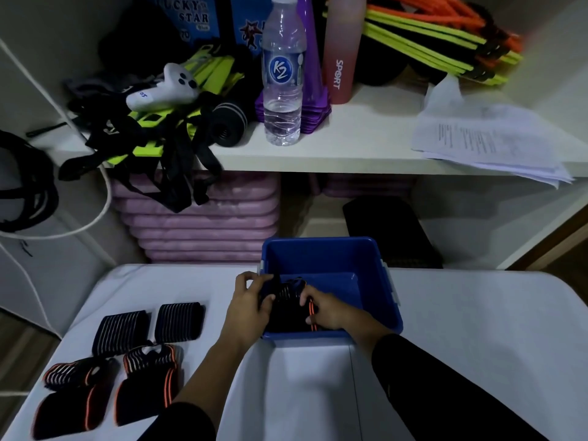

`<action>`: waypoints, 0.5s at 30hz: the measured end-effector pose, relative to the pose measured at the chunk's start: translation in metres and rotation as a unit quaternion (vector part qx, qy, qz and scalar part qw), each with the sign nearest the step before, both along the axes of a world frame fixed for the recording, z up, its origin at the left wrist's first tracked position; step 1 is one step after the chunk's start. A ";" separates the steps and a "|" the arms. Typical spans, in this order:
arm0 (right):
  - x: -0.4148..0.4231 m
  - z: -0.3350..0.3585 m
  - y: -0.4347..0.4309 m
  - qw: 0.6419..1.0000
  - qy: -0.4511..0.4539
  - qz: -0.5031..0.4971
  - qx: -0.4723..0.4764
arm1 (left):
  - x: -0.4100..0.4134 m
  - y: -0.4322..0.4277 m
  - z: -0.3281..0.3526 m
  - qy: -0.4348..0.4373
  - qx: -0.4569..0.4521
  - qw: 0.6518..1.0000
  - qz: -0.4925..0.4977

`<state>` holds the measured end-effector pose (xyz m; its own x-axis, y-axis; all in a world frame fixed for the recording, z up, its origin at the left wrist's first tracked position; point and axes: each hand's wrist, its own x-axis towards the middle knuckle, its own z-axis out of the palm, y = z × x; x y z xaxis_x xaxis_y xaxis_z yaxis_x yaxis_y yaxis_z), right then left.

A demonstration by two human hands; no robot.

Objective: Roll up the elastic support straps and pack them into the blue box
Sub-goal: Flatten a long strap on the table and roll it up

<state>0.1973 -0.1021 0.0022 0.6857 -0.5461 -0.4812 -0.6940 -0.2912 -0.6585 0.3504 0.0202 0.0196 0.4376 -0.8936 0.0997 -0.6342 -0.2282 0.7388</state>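
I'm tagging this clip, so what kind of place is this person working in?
Likely a sports equipment storeroom: the shelf holds stacked purple cones and yellow-and-orange ladder slats, pink foam pads are stacked below, and left hand and right hand hold a strap at the blue box.

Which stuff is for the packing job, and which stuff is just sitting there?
For the job: blue box, strap held by left hand and right hand, loose straps on the table.
Just lying about: water bottle, pink bottle, white controller, papers, purple cones.

Sports storeroom: shelf (350,160) stacked with training cones (313,116).
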 end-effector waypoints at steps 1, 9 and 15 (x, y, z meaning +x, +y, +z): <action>0.001 -0.001 0.000 1.000 0.008 0.006 -0.004 | 0.000 0.000 0.000 0.000 -0.001 1.000 -0.001; 0.001 -0.001 0.000 0.999 -0.002 0.019 -0.040 | 0.000 0.003 -0.002 -0.009 -0.003 1.000 0.006; 0.001 0.002 0.000 0.999 -0.008 0.029 -0.024 | 0.001 0.003 -0.003 -0.010 -0.014 1.000 0.005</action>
<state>0.1984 -0.1024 0.0042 0.7244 -0.5277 -0.4435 -0.6641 -0.3618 -0.6543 0.3511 0.0236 0.0165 0.4443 -0.8860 0.1325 -0.6460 -0.2143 0.7327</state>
